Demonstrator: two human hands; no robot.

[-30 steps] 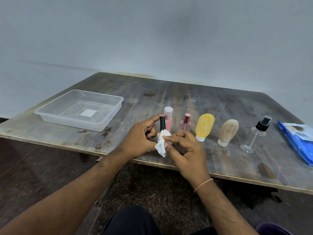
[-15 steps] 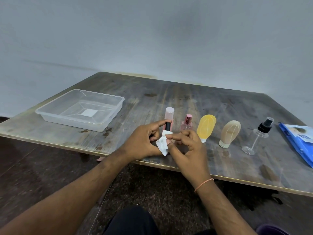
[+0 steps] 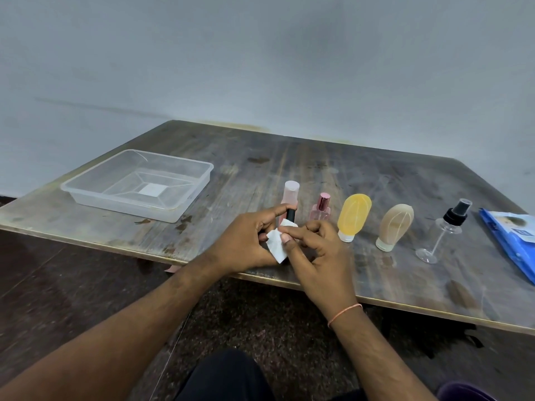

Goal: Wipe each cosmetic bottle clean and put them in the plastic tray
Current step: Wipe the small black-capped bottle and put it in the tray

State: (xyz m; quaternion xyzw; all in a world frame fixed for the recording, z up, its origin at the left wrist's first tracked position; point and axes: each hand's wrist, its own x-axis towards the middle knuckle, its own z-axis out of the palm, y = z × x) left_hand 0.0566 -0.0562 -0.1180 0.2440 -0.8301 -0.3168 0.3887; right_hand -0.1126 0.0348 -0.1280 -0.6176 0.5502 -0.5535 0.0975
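Note:
My left hand (image 3: pixel 246 244) grips a small bottle with a black cap (image 3: pixel 290 216) near the table's front edge; its body is hidden by fingers and cloth. My right hand (image 3: pixel 318 256) pinches a white wipe (image 3: pixel 276 246) against that bottle. Behind the hands stand a tall pink bottle (image 3: pixel 290 195) and a small pink perfume bottle (image 3: pixel 321 208). To the right lie a yellow squeeze bottle (image 3: pixel 353 215), a beige squeeze bottle (image 3: pixel 395 227) and a clear spray bottle with a black top (image 3: pixel 447 230). The clear plastic tray (image 3: pixel 185 202) sits at the left with nothing in it.
A blue pack of wipes (image 3: pixel 512 235) lies at the table's right edge. The worn wooden table (image 3: pixel 289 157) stands against a grey wall. My knees show below the front edge, above a dark floor.
Both hands have shifted slightly right and away from me with the bottle. The wipe has slid along the bottle, and less of the black cap shows.

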